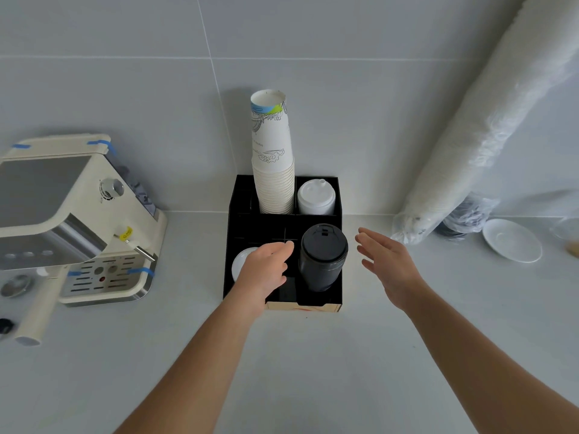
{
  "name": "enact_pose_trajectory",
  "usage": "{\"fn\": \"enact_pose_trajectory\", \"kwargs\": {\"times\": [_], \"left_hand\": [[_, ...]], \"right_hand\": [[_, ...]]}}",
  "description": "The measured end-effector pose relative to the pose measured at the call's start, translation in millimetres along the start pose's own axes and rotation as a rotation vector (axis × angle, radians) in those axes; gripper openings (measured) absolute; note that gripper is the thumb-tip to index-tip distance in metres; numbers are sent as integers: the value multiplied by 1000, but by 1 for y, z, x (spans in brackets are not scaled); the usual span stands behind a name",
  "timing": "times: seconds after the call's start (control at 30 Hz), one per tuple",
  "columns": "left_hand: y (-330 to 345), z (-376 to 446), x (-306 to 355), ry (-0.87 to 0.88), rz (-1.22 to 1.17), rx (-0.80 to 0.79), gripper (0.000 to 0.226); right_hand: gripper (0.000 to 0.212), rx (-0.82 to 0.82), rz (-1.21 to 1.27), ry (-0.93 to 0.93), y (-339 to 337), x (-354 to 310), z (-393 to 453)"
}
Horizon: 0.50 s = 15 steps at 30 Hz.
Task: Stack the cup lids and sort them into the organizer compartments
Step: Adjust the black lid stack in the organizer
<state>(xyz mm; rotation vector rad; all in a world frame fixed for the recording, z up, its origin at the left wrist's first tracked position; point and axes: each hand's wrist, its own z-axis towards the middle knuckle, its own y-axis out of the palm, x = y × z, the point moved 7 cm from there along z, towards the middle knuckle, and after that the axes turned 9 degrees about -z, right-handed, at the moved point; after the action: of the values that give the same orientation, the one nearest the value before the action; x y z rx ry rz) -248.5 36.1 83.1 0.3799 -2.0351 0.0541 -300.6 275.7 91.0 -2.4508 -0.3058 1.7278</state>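
Head view showed the black lid stack seated in the organizer's front-right compartment; left hand loosely curled and right hand spread held nothing. Placement seemed finished; next probably fetching remaining lids.

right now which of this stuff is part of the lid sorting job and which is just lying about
Part of the job:
- black organizer
- black lid stack, front right compartment
- white lid stack, back right compartment
- white lids under the left hand
- right hand, open beside the organizer

Just lying about:
- paper cup stack
- coffee machine
- saucer
- bagged cup sleeve
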Motion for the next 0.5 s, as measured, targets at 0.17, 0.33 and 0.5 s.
{"fn": "enact_pose_trajectory", "kwargs": {"times": [0.17,0.33,0.5], "left_hand": [[-1,-4,19,19,-44,2,7],[-1,5,42,70,-48,16,9],[-2,25,57,118,11,36,5]], "right_hand": [[42,-12,28,-30,-8,-18,6],[36,-31,17,-58,-13,-37,23],[33,-32,-79,-77,-14,-46,50]]}}
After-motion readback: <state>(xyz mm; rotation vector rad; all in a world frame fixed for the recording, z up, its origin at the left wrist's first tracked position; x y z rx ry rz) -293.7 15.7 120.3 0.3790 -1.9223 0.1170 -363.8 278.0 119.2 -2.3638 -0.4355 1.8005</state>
